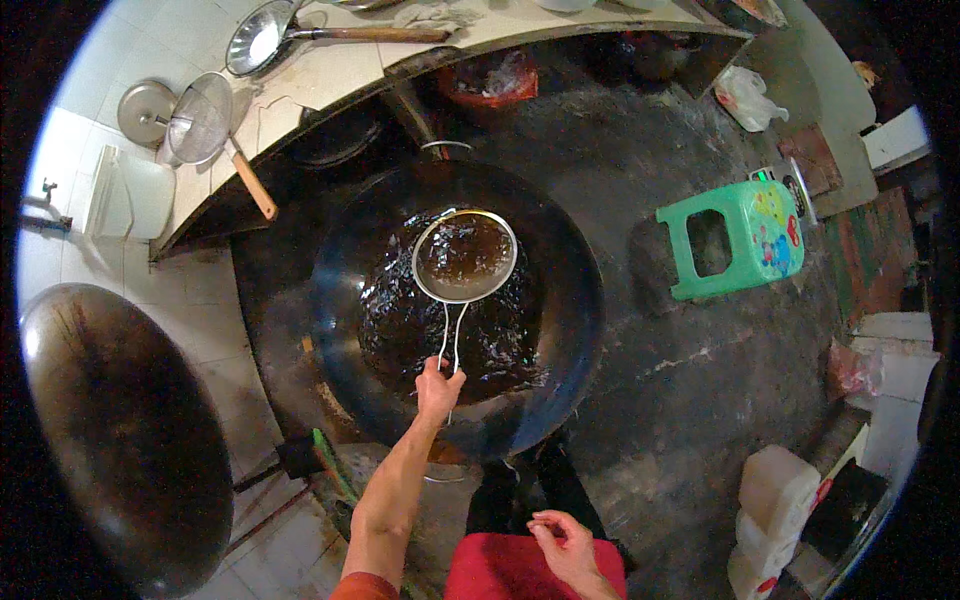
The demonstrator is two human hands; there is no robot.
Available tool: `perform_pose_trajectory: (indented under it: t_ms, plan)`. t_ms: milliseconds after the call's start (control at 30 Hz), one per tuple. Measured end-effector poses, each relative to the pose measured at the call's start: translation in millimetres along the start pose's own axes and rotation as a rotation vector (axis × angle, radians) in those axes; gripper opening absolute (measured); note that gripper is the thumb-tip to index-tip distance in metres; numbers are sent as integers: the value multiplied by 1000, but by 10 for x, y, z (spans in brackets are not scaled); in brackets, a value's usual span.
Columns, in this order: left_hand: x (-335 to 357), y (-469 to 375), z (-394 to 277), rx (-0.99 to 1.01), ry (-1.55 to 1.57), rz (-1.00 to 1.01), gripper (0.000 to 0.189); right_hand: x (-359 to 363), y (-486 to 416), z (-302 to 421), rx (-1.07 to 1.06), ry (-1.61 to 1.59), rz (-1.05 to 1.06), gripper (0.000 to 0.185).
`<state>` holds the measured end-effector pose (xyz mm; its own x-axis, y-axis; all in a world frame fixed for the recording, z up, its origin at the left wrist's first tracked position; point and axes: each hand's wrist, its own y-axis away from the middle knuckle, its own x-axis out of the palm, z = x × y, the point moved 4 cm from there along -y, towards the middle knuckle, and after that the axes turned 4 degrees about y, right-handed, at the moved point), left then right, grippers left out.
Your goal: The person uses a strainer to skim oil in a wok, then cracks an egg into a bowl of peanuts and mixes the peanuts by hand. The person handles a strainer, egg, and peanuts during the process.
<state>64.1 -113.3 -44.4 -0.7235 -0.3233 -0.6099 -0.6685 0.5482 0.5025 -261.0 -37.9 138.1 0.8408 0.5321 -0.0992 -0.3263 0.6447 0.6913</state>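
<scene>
My left hand (439, 390) grips the wire handle of a round metal strainer (465, 256), whose bowl is held over a large dark wok (570, 315). Brown liquid (487, 330), rippled and shiny, lies in the wok; how far the strainer dips into it I cannot tell. Near my lap, above a red surface (495, 570), is my right hand (562, 536), fingers loosely curled with nothing seen in them.
A tiled counter (337, 67) behind the wok bears a wooden-handled ladle (367, 34) and a mesh skimmer (201, 120). A big round pan (127, 442) leans at left. A green plastic stool (735, 240) lies at right, near plastic jugs (776, 487).
</scene>
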Motion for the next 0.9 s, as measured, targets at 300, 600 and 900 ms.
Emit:
perform_pose_trajectory:
  t_ms: [300, 600, 900]
  plan:
    - [-752, 283, -73, 111, -89, -46, 44, 98, 230, -50, -37, -66, -69, 18]
    - [-2372, 719, -102, 255, -363, -17, 49, 652, 265, 290, -156, -90, 47, 19]
    - [-3411, 737, -904, 172, -1177, 334, 41, 764, 357, 234, -211, -73, 88, 20]
